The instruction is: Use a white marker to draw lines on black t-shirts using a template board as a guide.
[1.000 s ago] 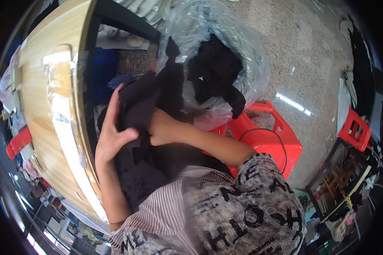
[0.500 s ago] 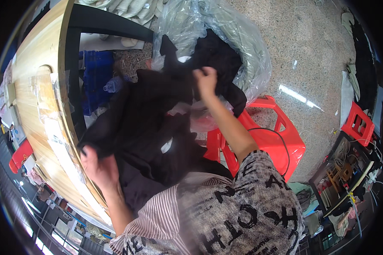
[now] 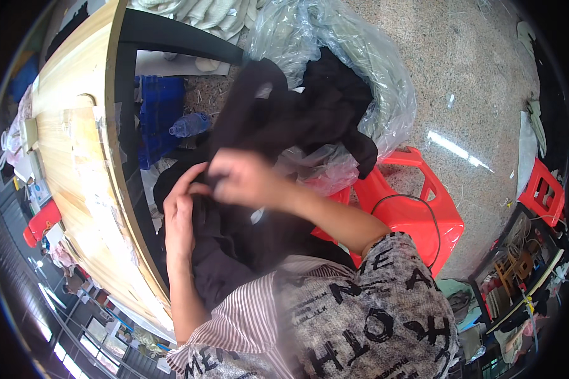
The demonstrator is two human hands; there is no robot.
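Observation:
Dark black cloth [image 3: 253,123] lies bunched across my lap and stretches away toward a clear plastic bag. My left hand [image 3: 181,221] is upright beside the table edge, its thumb and fingers pinched on a fold of the cloth. Just to its right, my right hand [image 3: 246,180] is blurred by motion, with curled fingers closed at the same cloth and touching or nearly touching the left fingertips. Folds hide the cloth's full shape. A small white patch [image 3: 256,216] shows on it below my right hand.
A wooden table [image 3: 63,151] with a dark leg stands at left. Under it are a blue crate [image 3: 161,114] and a plastic bottle [image 3: 189,125]. The clear bag [image 3: 395,95] holds more black cloth. A red stool [image 3: 417,221] with a cable across it stands at right on the speckled floor.
My right hand has come back from near the bag, down and left, to meet my left hand. The left hand has moved right and up, off the table edge. The cloth has shifted with them.

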